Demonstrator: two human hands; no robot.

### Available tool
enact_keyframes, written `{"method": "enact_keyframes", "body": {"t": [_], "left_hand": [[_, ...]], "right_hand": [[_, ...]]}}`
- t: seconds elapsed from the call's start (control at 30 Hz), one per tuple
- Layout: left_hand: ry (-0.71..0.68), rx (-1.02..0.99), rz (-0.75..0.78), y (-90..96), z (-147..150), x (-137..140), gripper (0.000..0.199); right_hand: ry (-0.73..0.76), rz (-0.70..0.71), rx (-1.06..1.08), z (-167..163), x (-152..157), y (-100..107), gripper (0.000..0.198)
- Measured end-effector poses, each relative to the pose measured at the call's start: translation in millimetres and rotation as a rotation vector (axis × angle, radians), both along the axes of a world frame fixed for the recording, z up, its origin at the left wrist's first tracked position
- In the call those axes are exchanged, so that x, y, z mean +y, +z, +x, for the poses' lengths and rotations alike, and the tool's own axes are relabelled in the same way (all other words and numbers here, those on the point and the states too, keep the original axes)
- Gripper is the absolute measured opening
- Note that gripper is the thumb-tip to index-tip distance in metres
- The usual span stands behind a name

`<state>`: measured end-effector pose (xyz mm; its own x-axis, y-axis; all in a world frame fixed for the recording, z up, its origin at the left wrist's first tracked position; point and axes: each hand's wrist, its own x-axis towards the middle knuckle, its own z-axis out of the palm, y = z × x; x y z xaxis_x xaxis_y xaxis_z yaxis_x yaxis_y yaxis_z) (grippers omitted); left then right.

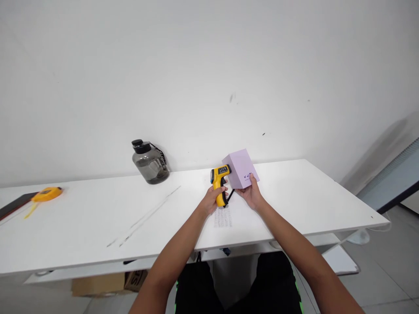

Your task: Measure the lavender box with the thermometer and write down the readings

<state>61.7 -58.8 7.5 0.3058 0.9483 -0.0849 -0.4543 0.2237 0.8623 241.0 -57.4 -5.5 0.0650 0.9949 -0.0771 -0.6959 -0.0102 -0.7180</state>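
Observation:
A yellow and black infrared thermometer (220, 176), shaped like a pistol, is gripped by its handle in my left hand (210, 199). Its front end points right, at the side of a pale purple box (242, 168); whether the two touch I cannot tell. My right hand (252, 194) holds that box tilted by its lower edge, thumb on the face with small dark printing and fingers underneath. A short black strap hangs beside the thermometer's handle. Both hands are just above the white table (183, 218).
A grey see-through water jug (151, 163) with a black lid stands by the wall, left of my hands. Farther left lie an orange tape measure (47, 194) and a dark flat object (16, 204). Below the table is a cardboard box (98, 284).

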Motion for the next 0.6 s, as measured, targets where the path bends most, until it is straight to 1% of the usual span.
{"method": "enact_keyframes", "body": {"t": [0.3,0.6], "left_hand": [[0.001,0.009,0.011,-4.2,-1.1,3.3,0.056],[-0.011,0.007,0.022,-4.8,-1.5,3.3,0.056]], "right_hand": [[0.013,-0.038,0.003,0.5,0.6,0.3,0.048],[0.026,-0.039,-0.011,0.6,0.3,0.6,0.049]]}}
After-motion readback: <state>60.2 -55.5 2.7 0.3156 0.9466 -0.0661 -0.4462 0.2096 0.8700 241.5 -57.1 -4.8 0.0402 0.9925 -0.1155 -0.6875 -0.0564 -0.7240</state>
